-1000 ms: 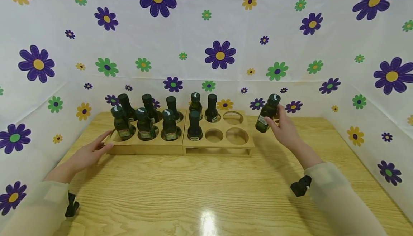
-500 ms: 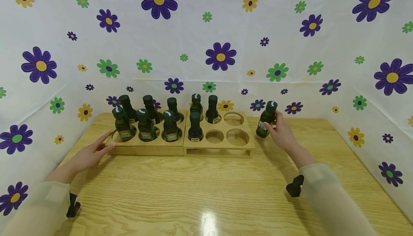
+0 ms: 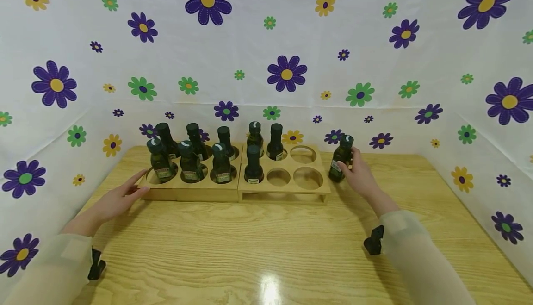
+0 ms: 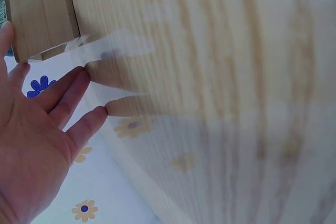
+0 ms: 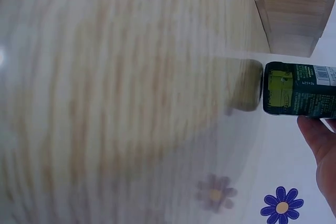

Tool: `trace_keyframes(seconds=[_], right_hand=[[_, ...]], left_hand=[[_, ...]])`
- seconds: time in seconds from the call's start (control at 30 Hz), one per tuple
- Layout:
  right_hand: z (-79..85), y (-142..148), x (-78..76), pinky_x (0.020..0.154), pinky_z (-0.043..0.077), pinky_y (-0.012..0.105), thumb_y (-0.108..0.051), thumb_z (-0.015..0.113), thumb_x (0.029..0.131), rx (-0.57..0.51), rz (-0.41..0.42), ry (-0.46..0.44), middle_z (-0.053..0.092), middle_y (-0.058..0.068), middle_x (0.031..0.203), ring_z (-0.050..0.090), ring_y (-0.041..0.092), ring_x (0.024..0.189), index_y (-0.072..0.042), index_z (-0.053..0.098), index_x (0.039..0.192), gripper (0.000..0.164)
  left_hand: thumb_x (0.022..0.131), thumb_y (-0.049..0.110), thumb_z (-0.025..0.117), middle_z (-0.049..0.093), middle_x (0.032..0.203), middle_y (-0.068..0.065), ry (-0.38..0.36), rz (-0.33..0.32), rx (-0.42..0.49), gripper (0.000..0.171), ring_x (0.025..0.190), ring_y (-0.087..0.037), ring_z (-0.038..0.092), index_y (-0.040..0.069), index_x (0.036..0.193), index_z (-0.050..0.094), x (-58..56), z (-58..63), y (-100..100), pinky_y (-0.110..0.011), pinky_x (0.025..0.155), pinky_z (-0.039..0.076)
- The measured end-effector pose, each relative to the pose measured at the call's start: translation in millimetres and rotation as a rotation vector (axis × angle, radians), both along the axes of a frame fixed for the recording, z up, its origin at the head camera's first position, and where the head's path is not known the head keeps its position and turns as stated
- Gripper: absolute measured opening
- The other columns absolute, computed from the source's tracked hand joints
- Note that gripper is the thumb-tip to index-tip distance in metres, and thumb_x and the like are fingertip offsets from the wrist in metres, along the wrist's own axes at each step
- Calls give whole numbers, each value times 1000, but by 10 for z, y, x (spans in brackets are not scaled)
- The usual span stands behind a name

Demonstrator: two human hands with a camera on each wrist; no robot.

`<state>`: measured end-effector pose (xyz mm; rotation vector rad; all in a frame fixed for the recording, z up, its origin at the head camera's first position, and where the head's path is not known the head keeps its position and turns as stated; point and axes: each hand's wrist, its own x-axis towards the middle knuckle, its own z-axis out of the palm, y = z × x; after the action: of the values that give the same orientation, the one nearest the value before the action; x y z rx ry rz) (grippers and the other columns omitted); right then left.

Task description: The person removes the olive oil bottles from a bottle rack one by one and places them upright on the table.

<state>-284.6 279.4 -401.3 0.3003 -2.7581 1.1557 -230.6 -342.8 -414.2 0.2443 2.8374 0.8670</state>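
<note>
In the head view my right hand point(image 3: 361, 177) holds a dark green glass bottle point(image 3: 338, 160) with a black cap, just right of the racks. The bottle stands nearly upright. From the right wrist, the bottle's base point(image 5: 281, 90) is right at the tabletop, beside the rack's end point(image 5: 296, 9), with fingertips point(image 5: 313, 129) against its side. My left hand point(image 3: 109, 204) touches the left end of the left wooden bottle rack point(image 3: 208, 195), thumb at the front corner. In the left wrist view its fingers point(image 4: 71, 98) are spread and fairly straight near the rack corner point(image 4: 42, 14).
Several dark bottles point(image 3: 191, 166) stand in two rows in the left rack. The adjoining right rack point(image 3: 266, 191) holds three bottles, with bare round holes on its right side. A flowered cloth point(image 3: 233, 41) hangs behind and beside the wooden table point(image 3: 216, 249).
My right hand has lowered the bottle toward the table, moving slightly left and turning it more upright. My left hand stays at the rack's end.
</note>
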Motion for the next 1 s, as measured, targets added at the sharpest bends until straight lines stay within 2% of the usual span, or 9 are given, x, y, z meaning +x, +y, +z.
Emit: trace_keyframes(seconds=[0.53,0.77,1.0], right_hand=[[-58,50,-11,98,37,60,-26,43,105,-22,-51,7,35,41,138,39,53,125,8,5,150,68],[-68,59,5,97,39,60,-28,47,104,-45,-68,15,36,39,138,43,53,122,4,9,151,68],[-56,144,82,96,39,59,-30,48,104,-86,-86,82,41,33,138,46,49,121,-1,15,151,64]], left_hand=[[103,51,37,38,138,-41,-4,-5,3,75,118,-58,44,11,158,4,-44,15,7,-68,88,38],[104,48,37,39,137,-41,-4,-7,1,73,117,-58,46,11,157,5,-21,13,18,-67,88,39],[104,49,37,38,138,-41,-9,-3,0,73,117,-58,45,11,157,3,-3,11,17,-67,87,39]])
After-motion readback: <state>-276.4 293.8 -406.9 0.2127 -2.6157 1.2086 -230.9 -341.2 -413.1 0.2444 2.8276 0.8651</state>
